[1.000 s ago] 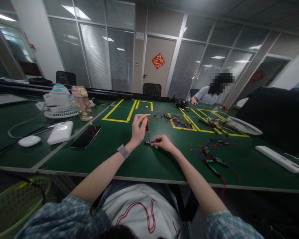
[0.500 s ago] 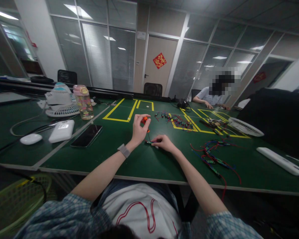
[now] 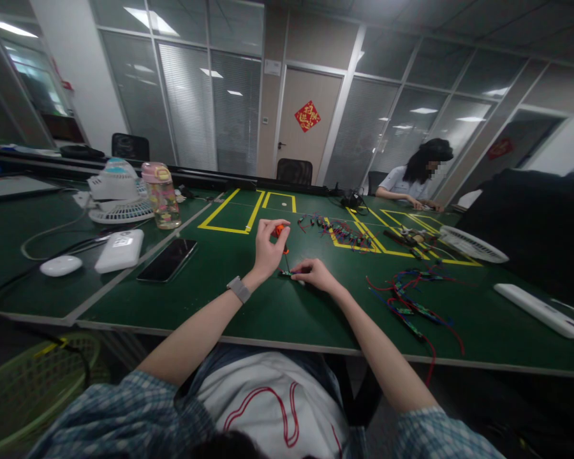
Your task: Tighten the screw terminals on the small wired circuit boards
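In the head view, my left hand (image 3: 269, 247) grips the orange handle of a small screwdriver (image 3: 280, 229). The thin shaft points down, and its tip meets a small green circuit board (image 3: 285, 273) on the table. My right hand (image 3: 314, 274) pinches the right end of this board between thumb and fingers, hiding part of it. To the right of my right arm lies a loose cluster of green boards with red and blue wires (image 3: 404, 299). Farther back, a row of small wired boards (image 3: 339, 231) stretches across the table.
On the left of the green table (image 3: 191, 312) are a phone (image 3: 167, 260), a white power bank (image 3: 119, 251), a mouse (image 3: 60, 266), a bottle (image 3: 161, 197) and a white fan (image 3: 119, 191). A white bar-shaped device (image 3: 540, 309) lies right. A person (image 3: 411, 185) sits across.
My hands keep nearly the same pose, with the screwdriver tip still on the board. The person across the table has shifted their head and hands slightly.
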Demonstrator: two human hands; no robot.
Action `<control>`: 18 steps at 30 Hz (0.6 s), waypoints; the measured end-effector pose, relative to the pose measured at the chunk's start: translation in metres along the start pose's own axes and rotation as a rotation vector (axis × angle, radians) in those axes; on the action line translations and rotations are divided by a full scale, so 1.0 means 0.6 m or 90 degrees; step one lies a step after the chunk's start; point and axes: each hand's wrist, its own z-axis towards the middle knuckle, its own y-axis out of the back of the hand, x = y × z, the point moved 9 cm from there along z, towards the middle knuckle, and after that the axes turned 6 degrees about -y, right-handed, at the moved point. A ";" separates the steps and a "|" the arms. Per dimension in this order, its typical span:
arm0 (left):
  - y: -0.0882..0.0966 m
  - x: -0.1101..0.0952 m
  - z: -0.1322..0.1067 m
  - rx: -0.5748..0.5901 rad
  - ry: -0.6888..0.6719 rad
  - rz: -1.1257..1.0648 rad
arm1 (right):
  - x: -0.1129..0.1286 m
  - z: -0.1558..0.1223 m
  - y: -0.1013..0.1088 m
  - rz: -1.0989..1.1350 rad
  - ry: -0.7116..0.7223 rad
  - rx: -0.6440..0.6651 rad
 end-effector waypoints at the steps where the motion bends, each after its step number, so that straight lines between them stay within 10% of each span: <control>1: 0.001 -0.001 0.000 -0.002 0.000 0.001 | 0.000 0.000 0.000 -0.001 0.000 -0.002; 18: 0.001 0.007 -0.001 -0.012 -0.006 0.015 | -0.001 0.001 0.000 0.002 -0.002 -0.004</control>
